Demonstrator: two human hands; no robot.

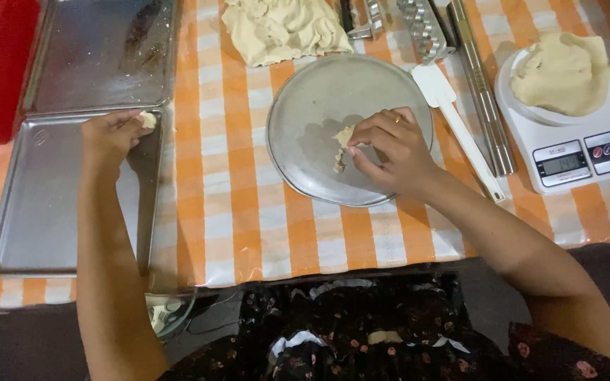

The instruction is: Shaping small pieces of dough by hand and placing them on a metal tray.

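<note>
pinching dough scrap [342, 138] on round plate [305, 106] with right hand [390, 152]; left hand [111, 134] grips small dough piece [149, 120] at near tray's [37, 212] far edge; tray bare, big dough slab [284, 28] unused.

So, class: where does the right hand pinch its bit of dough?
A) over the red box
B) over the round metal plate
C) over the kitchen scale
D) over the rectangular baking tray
B: the right hand pinches the bit of dough above the round metal plate.

Grey rectangular scale screen [563, 164], far right
</note>
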